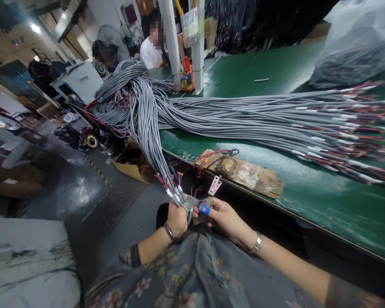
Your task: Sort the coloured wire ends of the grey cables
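My left hand (179,217) is closed around the ends of several grey cables (150,137), close to my lap. Coloured inner wires (171,182) fan out of white-banded cable ends just above that hand. My right hand (223,216) meets it from the right, its thumb and fingers pinched together at the wire tips. A blue wrap (204,209) covers the right thumb, and greyish tape or cloth shows on fingers of both hands. What exactly the right fingertips pinch is too small to make out; thin coloured wires show beside them.
A green table (333,205) carries a long bundle of grey cables (231,111) with stripped ends at the right. At its near edge lie a worn wooden board (253,175) and a pink clip (214,185). A cardboard box (133,164) stands below. A person (151,51) sits beyond.
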`<state>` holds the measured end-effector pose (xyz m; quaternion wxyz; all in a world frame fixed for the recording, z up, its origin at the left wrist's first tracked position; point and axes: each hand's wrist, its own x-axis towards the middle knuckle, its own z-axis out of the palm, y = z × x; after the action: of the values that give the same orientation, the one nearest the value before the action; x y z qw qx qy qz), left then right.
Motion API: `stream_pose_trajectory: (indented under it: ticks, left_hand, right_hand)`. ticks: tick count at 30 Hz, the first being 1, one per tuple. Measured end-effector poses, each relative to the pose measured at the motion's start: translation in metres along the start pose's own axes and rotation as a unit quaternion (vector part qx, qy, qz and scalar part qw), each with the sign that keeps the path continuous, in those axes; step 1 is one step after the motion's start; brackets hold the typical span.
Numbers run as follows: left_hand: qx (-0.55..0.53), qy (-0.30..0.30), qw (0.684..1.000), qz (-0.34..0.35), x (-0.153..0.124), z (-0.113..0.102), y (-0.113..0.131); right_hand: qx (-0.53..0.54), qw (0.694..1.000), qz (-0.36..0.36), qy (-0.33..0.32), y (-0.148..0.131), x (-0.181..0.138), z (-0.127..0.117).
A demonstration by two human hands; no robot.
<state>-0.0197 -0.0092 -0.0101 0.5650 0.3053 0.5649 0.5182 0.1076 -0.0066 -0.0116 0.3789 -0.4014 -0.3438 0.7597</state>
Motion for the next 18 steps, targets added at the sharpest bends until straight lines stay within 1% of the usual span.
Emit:
stream_pose_trajectory:
  ticks: [3,6,9,11,12,15,17,18]
  left_hand:
    - [-0.001,0.002,1.000,-0.005,-0.001,0.001,0.001]
    - [0.021,-0.006,1.000,-0.006,-0.002,0.000,0.002]
    - [0.047,-0.029,0.998,-0.002,-0.003,-0.003,0.001]
    - [0.061,-0.057,0.996,0.001,-0.003,-0.005,-0.002]
    - [0.069,-0.072,0.995,0.004,-0.003,-0.006,-0.003]
    - [0.095,-0.100,0.990,0.011,-0.002,-0.009,-0.006]
    - [0.105,-0.104,0.989,0.010,-0.002,-0.011,-0.006]
    - [0.107,-0.103,0.989,0.009,-0.003,-0.011,-0.006]
  right_hand:
    - [-0.013,1.000,0.006,-0.026,-0.001,-0.003,0.000]
    - [-0.014,0.999,0.014,-0.039,-0.001,-0.005,-0.006]
    - [0.016,1.000,0.015,-0.008,-0.001,-0.004,-0.015]
    - [0.024,0.999,0.000,0.021,-0.003,-0.002,-0.017]
    - [0.023,0.999,-0.008,0.025,-0.004,-0.001,-0.016]
    - [0.025,0.999,-0.019,-0.014,-0.008,0.001,-0.009]
    - [0.032,0.999,-0.016,-0.041,-0.009,0.002,-0.005]
    - [0.034,0.998,-0.014,-0.044,-0.009,0.002,-0.004]
